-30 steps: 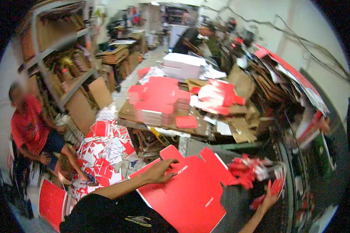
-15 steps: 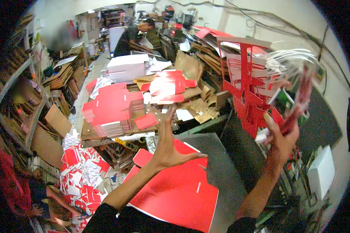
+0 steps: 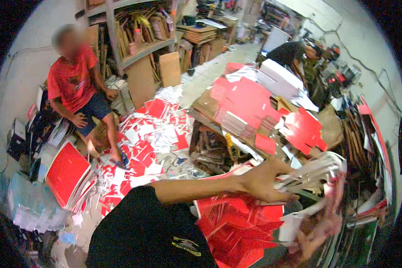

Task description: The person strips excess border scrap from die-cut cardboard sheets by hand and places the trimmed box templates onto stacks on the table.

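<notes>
My left hand (image 3: 265,179) reaches across to the right, its fingers closed on a bundle of white-edged cardboard offcuts (image 3: 319,172). Lower down on the same bundle is my right hand (image 3: 315,236), blurred by motion and curled against the offcuts. Below my left forearm, jagged red cardboard strips (image 3: 239,225) spread out, apparently part of the same waste. They cover much of a flat red sheet (image 3: 242,258), whose lower part shows beneath them.
Red and white scraps (image 3: 143,143) litter the floor at left, beside a seated person (image 3: 76,80) in a red shirt. A wooden table (image 3: 205,105) ahead holds stacked red die-cut box blanks (image 3: 243,102). Another person (image 3: 290,53) bends over at the back. Cardboard sheets (image 3: 355,134) lean at right.
The view has swung left, bringing the seated person and scrap pile into fuller sight. My left hand, spread and holding nothing before, has closed on the offcuts. The red offcuts have come down over the sheet.
</notes>
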The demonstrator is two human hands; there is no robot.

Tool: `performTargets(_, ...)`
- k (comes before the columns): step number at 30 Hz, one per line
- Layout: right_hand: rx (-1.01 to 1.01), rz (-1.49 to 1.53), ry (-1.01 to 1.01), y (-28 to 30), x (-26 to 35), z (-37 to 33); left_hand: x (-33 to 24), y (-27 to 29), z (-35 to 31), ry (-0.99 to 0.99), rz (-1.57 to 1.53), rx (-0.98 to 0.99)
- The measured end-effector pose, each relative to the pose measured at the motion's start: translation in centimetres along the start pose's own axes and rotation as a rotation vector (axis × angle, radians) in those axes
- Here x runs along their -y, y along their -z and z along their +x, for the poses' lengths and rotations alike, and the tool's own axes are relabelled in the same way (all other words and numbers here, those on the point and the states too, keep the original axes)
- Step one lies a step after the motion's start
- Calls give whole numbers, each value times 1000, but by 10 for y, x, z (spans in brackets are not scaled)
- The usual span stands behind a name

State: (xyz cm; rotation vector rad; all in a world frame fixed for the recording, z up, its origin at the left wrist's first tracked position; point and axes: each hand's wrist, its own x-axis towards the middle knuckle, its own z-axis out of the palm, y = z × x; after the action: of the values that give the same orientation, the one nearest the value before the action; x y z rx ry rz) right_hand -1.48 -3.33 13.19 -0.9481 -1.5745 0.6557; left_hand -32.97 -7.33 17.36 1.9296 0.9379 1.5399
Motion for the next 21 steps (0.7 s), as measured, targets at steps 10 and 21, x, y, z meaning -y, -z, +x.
performTargets(10, 957, 577, -528, -255, 91, -100, 62, 110, -131, 191, 492, -497)
performTargets(21, 589, 174, 89, -298, 109, -107, 54, 212, -196, 525, 460, -1250)
